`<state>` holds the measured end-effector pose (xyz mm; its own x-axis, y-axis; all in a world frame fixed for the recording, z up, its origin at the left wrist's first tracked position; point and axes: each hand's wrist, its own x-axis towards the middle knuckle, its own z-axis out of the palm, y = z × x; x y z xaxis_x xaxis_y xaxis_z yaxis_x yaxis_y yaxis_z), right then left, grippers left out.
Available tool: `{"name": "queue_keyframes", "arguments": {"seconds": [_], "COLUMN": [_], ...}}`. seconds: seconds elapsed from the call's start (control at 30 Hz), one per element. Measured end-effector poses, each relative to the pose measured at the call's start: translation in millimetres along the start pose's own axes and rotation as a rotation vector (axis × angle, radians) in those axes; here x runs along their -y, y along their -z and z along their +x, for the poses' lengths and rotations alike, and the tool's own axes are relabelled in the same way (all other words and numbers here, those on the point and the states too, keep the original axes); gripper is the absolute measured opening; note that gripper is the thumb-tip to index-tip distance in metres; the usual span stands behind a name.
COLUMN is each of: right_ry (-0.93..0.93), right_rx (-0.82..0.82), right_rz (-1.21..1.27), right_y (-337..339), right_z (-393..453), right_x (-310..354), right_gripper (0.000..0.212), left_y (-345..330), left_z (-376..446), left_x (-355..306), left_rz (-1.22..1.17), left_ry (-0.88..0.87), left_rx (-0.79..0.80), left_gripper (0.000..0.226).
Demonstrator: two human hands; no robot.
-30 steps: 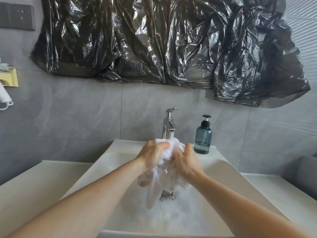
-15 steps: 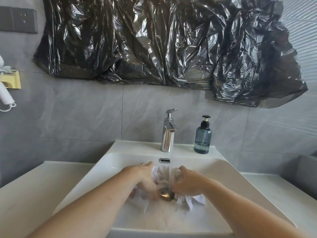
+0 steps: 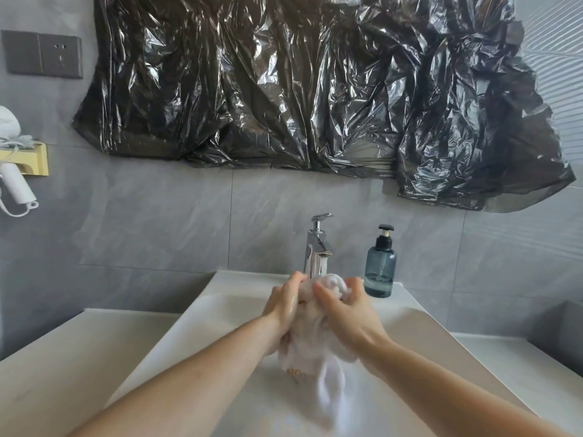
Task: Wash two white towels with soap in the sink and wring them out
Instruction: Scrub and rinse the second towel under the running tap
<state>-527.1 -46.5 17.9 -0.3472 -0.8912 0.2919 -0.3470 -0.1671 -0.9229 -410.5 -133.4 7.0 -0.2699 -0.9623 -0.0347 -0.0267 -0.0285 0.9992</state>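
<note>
- Head view: two bare arms reach from the near edge out over a white sink (image 3: 202, 313).
- The left hand (image 3: 284, 305) has its fingers curled round the left side of a wet white towel (image 3: 310, 348).
- The right hand (image 3: 347, 313) has its fingers curled round the right side of the same towel, with the thumb lying across the top.
- The two hands squeeze the towel between them, close together.
- The towel is held up above the sink, just under the tap (image 3: 317, 247).
- The top of the towel is a small white bunch between the fingers, and its loose end hangs down toward the near part of the sink.
- The hanging end looks blurry, so I cannot tell if this is one towel or two bunched together.
- A thin stream of water seems to fall from the tap onto the towel.
- A blue soap bottle (image 3: 380, 269) with a black pump stands on the far rim of the sink, just right of the tap.
- A big shiny black plastic sheet (image 3: 315, 89) hangs on the grey tiled wall, far behind the sink.
- A white hair dryer (image 3: 14, 184) hangs at the far left.
- A grey wall socket (image 3: 42, 54) sits high on the left.
</note>
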Motion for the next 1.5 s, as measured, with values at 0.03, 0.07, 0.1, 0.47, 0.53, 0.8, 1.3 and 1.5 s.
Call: {"name": "queue_keyframes", "arguments": {"seconds": [0.03, 0.07, 0.1, 0.47, 0.53, 0.8, 1.3, 1.5], "right_ry": [0.033, 0.073, 0.126, 0.221, 0.131, 0.173, 0.016, -0.075], "right_rx": [0.019, 0.024, 0.009, -0.05, -0.169, -0.053, 0.043, 0.268], "right_rz": [-0.008, -0.045, -0.108, -0.232, -0.231, -0.205, -0.421, -0.63], "right_y": [-8.2, -16.0, -21.4, -11.3, 5.8, -6.7, 20.5, 30.5], "right_z": [-7.8, -12.8, -13.3, 2.2, 21.1, 3.2, 14.9, 9.3], "right_x": [3.2, 3.9, 4.2, 15.4, 16.5, 6.4, -21.5, -31.0], "right_gripper": [0.03, 0.027, 0.025, 0.023, 0.023, 0.02, 0.015, 0.031], "left_y": [-3.3, -3.9, -4.7, -2.9, -10.0, -7.9, 1.5, 30.4], "left_z": [1.0, 4.0, 2.2, -1.6, -1.2, -10.4, -12.9, -11.4], "left_x": [0.1, -0.5, -3.5, -13.0, -8.1, -15.0, -15.5, -2.4], "left_rz": [-0.024, -0.022, 0.009, -0.07, -0.062, 0.197, 0.029, 0.753], "left_ry": [0.023, 0.001, -0.033, -0.201, -0.206, -0.306, -0.335, -0.125], "left_rx": [0.036, 0.049, 0.032, -0.123, -0.108, -0.122, -0.099, 0.063], "left_gripper": [0.061, 0.056, 0.052, 0.026, 0.023, 0.05, 0.035, 0.042]}}
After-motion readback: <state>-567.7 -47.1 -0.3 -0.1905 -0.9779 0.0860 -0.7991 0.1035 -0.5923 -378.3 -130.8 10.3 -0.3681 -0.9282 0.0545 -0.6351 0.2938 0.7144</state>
